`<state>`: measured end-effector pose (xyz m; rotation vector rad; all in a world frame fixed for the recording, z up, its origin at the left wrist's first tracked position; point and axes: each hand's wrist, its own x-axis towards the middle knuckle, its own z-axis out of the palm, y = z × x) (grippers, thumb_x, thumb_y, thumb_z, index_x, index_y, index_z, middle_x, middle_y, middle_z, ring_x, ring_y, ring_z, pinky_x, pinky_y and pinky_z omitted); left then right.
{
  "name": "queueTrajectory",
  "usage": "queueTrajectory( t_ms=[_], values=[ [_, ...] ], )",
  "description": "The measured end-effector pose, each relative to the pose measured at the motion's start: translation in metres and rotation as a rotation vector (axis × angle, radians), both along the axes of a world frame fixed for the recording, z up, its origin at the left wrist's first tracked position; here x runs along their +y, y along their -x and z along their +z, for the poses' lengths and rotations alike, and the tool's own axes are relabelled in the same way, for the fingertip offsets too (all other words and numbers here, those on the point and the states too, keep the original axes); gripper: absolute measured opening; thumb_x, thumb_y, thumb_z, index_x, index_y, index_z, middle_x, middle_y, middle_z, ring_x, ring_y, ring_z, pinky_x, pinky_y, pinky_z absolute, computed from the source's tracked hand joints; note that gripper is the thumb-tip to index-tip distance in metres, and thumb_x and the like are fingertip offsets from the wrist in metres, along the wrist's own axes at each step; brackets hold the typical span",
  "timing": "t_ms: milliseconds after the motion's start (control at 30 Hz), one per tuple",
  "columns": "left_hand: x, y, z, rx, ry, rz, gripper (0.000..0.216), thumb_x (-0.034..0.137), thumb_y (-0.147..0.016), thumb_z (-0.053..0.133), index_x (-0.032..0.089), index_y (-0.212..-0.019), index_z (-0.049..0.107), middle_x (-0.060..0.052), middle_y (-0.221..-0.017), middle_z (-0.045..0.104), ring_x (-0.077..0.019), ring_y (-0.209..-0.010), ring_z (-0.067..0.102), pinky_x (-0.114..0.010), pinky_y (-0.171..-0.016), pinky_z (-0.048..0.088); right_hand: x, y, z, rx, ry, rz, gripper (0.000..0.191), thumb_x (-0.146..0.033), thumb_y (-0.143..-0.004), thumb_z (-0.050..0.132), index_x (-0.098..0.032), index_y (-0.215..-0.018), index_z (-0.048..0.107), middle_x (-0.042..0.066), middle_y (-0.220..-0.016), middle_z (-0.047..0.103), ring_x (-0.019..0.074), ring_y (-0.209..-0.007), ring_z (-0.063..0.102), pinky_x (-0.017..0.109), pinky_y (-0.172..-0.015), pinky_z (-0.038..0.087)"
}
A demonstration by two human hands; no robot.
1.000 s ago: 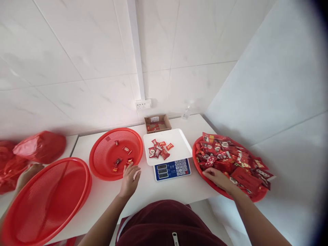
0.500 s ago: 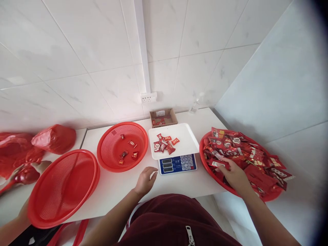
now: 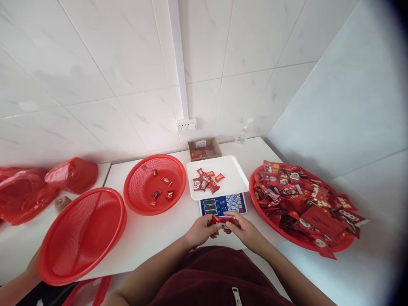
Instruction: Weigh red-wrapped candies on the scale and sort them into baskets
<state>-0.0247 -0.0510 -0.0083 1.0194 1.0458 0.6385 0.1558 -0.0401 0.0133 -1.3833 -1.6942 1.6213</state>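
Note:
My left hand [image 3: 200,231] and my right hand [image 3: 245,229] meet in front of me, both closed on one small red candy packet [image 3: 222,220] held between them just before the scale [image 3: 221,203]. The scale's white tray [image 3: 234,176] carries several red wrapped candies [image 3: 205,180]. To the right stands a red basket [image 3: 269,223] heaped with red packets. Left of the scale a smaller red basket [image 3: 137,182] holds a few candies.
A large shallow red basket [image 3: 79,238] lies at the left with another person's hand [image 3: 61,203] and forearm beside it. Red plastic bags [image 3: 47,182] sit far left. A small cardboard box [image 3: 204,148], a clear bottle [image 3: 242,135] and a wall socket [image 3: 186,125] are at the back.
My right hand left the heaped basket with a red packet and came to the middle. My left hand lifted off the table and took hold of the packet's other end.

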Motion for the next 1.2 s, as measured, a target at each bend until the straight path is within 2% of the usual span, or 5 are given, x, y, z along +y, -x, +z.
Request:
queueTrajectory(
  t_ms=[167, 533, 733, 1000, 1200],
  values=[
    [-0.001, 0.007, 0.004, 0.056, -0.008, -0.064, 0.044, 0.056, -0.068, 0.061, 0.014, -0.077, 0.055, 0.003, -0.064, 0.053, -0.0085, -0.058, 0.049, -0.025, -0.059, 0.041, 0.001, 0.001, -0.002, -0.026, -0.001, 0.025, 0.027, -0.045, -0.08, 0.046, -0.02, -0.073, 0.052, 0.001, -0.07, 0.062, 0.016, -0.068, 0.061, 0.03, -0.067, 0.048],
    [0.011, 0.009, 0.004, 0.304, -0.21, -0.148, 0.04, 0.052, -0.082, 0.044, 0.016, -0.074, 0.058, 0.001, -0.065, 0.056, -0.012, -0.064, 0.051, -0.026, -0.062, 0.042, 0.006, 0.004, -0.011, -0.018, -0.015, 0.022, 0.026, -0.045, -0.08, 0.045, -0.02, -0.076, 0.054, 0.001, -0.073, 0.064, 0.0166, -0.068, 0.061, 0.03, -0.067, 0.047],
    [0.062, 0.024, -0.001, 0.88, -0.726, -0.052, 0.032, 0.034, -0.085, 0.047, 0.021, -0.113, 0.056, -0.01, -0.122, 0.054, -0.0255, -0.117, 0.044, -0.042, -0.098, 0.036, 0.023, -0.033, -0.027, -0.218, -0.187, -0.378, 0.035, -0.054, -0.075, 0.044, -0.022, -0.082, 0.057, 0.005, -0.076, 0.068, 0.0218, -0.072, 0.064, 0.032, -0.069, 0.048],
    [0.098, 0.025, -0.03, 0.973, -0.624, -0.276, 0.057, 0.046, -0.082, 0.049, 0.021, -0.132, 0.041, -0.012, -0.148, 0.026, -0.0312, -0.138, 0.014, -0.049, -0.109, 0.023, 0.029, -0.101, -0.059, -0.542, -0.284, -0.733, 0.046, -0.061, -0.067, 0.041, -0.022, -0.082, 0.06, 0.009, -0.082, 0.069, 0.0266, -0.077, 0.063, 0.036, -0.068, 0.045],
    [0.079, 0.038, -0.033, 1.04, -0.735, -0.096, 0.057, 0.047, -0.085, 0.044, 0.024, -0.136, 0.034, -0.011, -0.149, 0.025, -0.0267, -0.138, 0.014, -0.049, -0.11, 0.02, 0.029, -0.114, -0.069, -0.467, -0.138, -0.824, 0.045, -0.061, -0.065, 0.043, -0.02, -0.075, 0.059, 0.01, -0.069, 0.069, 0.0281, -0.075, 0.062, 0.039, -0.07, 0.044]
  ],
)
